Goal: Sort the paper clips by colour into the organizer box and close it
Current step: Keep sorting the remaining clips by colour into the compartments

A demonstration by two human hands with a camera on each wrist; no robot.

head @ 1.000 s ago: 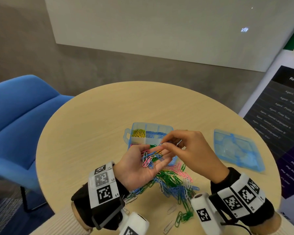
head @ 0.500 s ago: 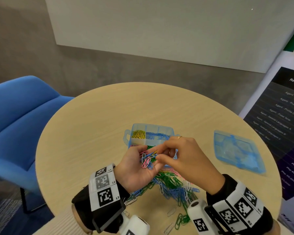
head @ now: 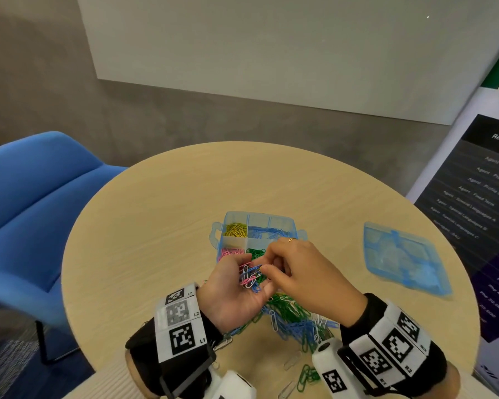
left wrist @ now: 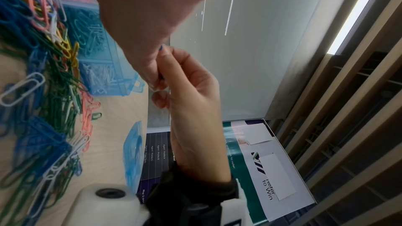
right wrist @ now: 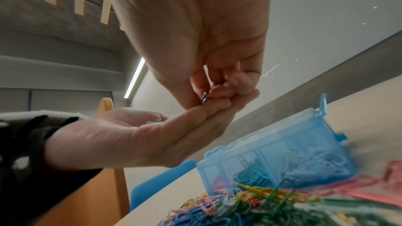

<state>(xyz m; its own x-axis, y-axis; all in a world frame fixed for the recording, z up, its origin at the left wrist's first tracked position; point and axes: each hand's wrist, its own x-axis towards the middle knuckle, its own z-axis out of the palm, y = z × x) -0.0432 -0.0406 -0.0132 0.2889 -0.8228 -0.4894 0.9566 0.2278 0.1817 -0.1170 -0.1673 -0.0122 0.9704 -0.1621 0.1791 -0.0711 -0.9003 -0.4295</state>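
The open blue organizer box [head: 228, 218] sits mid-table with yellow, blue, pink and green clips in separate compartments. My left hand [head: 236, 295] lies palm up just in front of it, fingers nearly straight, and carries a small bunch of mixed clips [head: 249, 276]. My right hand [head: 271, 269] reaches into that palm. In the right wrist view its thumb and forefinger pinch a dark paper clip [right wrist: 204, 100] above the flat left hand [right wrist: 130, 137]. A loose pile of mixed clips [head: 294, 315] lies on the table under both hands.
The box's blue lid [head: 401, 257] lies apart on the right of the round wooden table [head: 156, 226]. A few stray clips [head: 303, 375] lie near the front edge. A blue chair [head: 41, 211] stands at left and a printed banner [head: 473, 226] at right.
My right hand has dropped back from just above the box into the left palm and now pinches a clip there. The left hand has stayed in place with its bunch.
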